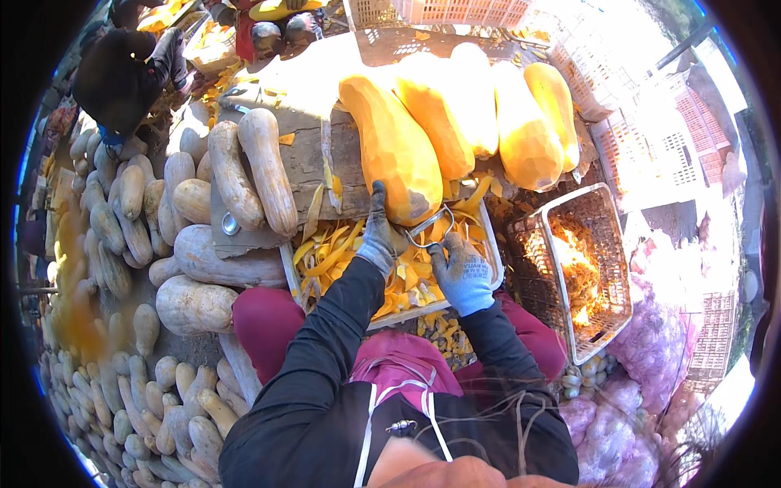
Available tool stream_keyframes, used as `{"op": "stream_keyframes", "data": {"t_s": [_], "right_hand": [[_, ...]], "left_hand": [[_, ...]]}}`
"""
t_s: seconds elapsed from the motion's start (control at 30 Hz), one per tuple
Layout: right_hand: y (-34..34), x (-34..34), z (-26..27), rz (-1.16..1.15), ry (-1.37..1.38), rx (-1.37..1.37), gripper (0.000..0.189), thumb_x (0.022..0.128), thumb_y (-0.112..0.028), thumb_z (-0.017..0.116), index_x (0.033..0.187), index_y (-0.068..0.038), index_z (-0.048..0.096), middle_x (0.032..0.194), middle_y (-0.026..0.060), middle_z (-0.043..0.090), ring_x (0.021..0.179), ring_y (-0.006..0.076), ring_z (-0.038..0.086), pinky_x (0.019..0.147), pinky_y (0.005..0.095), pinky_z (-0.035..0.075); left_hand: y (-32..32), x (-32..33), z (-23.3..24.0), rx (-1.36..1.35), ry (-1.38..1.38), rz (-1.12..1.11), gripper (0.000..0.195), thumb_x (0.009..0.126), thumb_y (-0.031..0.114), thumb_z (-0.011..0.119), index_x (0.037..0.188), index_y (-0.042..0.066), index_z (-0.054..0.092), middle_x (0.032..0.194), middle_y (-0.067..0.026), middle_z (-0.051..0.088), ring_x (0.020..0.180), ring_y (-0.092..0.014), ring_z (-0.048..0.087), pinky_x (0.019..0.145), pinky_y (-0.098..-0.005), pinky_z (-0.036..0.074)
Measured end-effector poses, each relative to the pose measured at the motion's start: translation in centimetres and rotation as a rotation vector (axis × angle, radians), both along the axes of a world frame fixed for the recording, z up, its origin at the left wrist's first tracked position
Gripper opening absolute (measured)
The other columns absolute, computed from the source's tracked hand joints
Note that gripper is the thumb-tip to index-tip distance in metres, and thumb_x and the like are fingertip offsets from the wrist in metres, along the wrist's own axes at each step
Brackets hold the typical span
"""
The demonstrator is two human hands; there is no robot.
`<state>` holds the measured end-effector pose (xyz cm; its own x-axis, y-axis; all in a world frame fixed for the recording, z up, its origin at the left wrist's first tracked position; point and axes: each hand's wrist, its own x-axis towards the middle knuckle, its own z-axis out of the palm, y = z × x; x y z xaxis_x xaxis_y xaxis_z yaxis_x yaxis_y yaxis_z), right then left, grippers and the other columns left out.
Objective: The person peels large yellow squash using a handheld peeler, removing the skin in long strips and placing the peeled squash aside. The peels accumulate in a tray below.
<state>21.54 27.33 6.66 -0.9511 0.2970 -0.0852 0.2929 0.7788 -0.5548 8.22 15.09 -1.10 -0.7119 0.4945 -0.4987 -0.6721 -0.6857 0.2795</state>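
A large peeled orange squash (393,146) lies on the wooden board (311,171), its broad end toward me with a patch of skin left on it. My left hand (379,235), in a grey-coated work glove, cups the left side of that end. In my right gloved hand (460,265) is a metal peeler (432,227) with a wide blade, held close against the squash's near end. Below both hands, a shallow crate (390,320) holds a heap of orange and yellow peelings (329,256).
Several peeled squashes (528,131) line the board's right. Two unpeeled squashes (268,171) rest at its left, near a round metal object (230,224). A plastic basket (552,244) with orange pulp stands right. Unpeeled squashes (201,421) cover the left ground. Another person (119,76) is at upper left.
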Motion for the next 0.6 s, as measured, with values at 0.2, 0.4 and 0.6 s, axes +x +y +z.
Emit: {"op": "stream_keyframes", "data": {"t_s": [0.2,0.4,0.6], "right_hand": [[-0.1,-3.8,-0.6,0.029,0.109,0.106,0.027,0.098,-0.035,0.063,0.102,-0.009,0.059,0.090,0.0192,0.068,0.082,0.0395,0.070,0.070,0.0499,0.055],[0.7,0.2,-1.8,0.000,0.085,0.166,0.026,0.097,-0.035,0.063,0.100,-0.010,0.059,0.091,0.0168,0.068,0.080,0.0379,0.070,0.067,0.0483,0.055],[0.3,-3.3,-2.2,0.049,0.196,0.193,0.025,0.096,-0.034,0.065,0.101,-0.010,0.058,0.093,0.0177,0.066,0.084,0.0373,0.069,0.068,0.0484,0.054]], "left_hand": [[-0.4,-0.2,-1.0,0.048,-0.013,0.019,0.087,0.082,0.064,0.077,0.147,0.014,0.048,0.143,-0.0139,0.058,0.129,-0.038,0.058,0.100,-0.0620,0.055],[0.2,-0.2,1.6,0.027,-0.025,-0.023,0.089,0.081,0.062,0.079,0.147,0.013,0.047,0.145,-0.0158,0.056,0.129,-0.040,0.058,0.098,-0.0656,0.054],[-0.3,-0.8,-0.3,0.101,-0.022,-0.075,0.091,0.081,0.059,0.080,0.150,0.014,0.043,0.147,-0.0150,0.054,0.133,-0.038,0.056,0.103,-0.0599,0.054]]}}
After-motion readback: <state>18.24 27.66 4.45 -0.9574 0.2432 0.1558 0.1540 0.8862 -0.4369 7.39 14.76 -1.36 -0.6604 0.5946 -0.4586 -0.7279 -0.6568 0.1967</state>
